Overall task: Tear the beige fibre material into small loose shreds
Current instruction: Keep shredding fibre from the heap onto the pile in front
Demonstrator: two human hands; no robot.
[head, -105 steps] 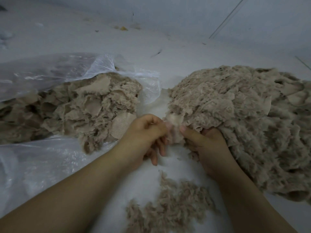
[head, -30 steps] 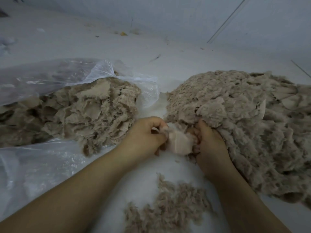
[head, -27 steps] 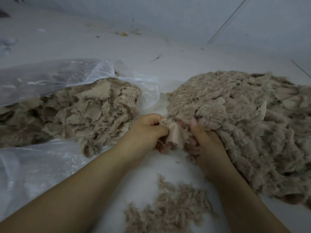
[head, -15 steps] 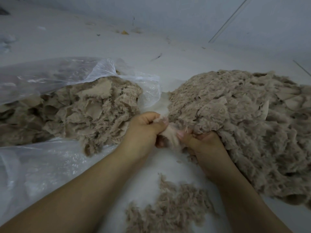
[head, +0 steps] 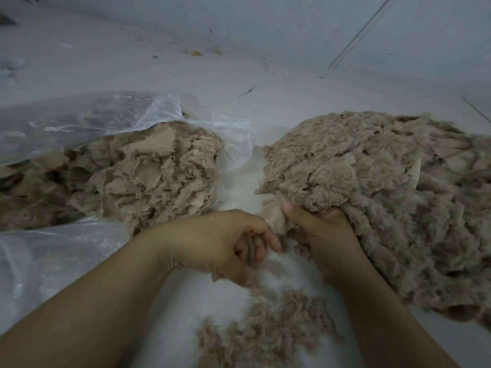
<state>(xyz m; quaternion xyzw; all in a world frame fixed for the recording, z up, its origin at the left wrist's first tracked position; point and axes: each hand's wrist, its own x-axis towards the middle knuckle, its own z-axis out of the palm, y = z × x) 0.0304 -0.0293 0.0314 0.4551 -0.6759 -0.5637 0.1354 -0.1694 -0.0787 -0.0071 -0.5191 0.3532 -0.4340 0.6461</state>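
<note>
the right hand [head: 325, 235] pinches a beige fabric scrap [head: 275, 215] at the edge of the big fibre pile [head: 385, 195], while the left hand [head: 228, 245] curls around a small tuft above the loose shreds [head: 268, 328].

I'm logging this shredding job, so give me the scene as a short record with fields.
left hand: curled, gripping a tuft of fibre
right hand: pinching a beige fabric piece at the pile's edge
large fibre pile: right
clear plastic bag: left, holding beige scraps
loose shreds: near, between the forearms
surface: white
</note>
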